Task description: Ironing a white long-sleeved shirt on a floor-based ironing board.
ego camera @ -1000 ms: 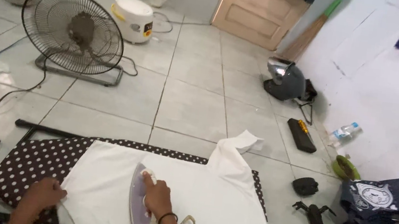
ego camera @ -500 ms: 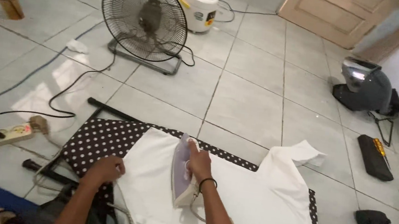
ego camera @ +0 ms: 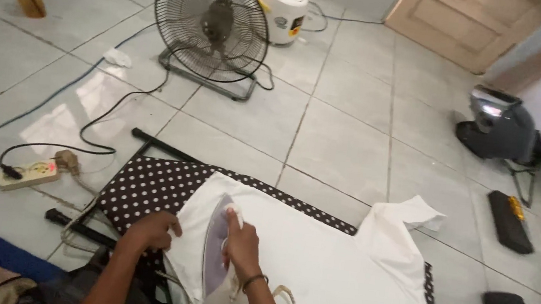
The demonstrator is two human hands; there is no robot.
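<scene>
2 hands ironing: right hand [ego camera: 241, 244] fingers wrapped on lilac-and-white iron [ego camera: 215, 251], left hand [ego camera: 153, 230] fingers pinching white cotton shirt [ego camera: 312, 259] edge; next, steady glide right.

A white shirt [ego camera: 339, 262] lies spread over the polka-dot ironing board [ego camera: 151, 189], which stands on the tiled floor [ego camera: 340, 133].

Soft, even daylight fills the room, bright but flat. A pale window-shaped glare patch lies on the glossy floor tiles [ego camera: 60, 118] at left, beside the power strip [ego camera: 28, 174]. Shadows are faint, strongest under the floor fan [ego camera: 212, 22]. The white shirt [ego camera: 312, 259] is nearly overexposed. The right edge smears with blur around the dark helmet [ego camera: 501, 124], and lines bow at the frame borders.
</scene>
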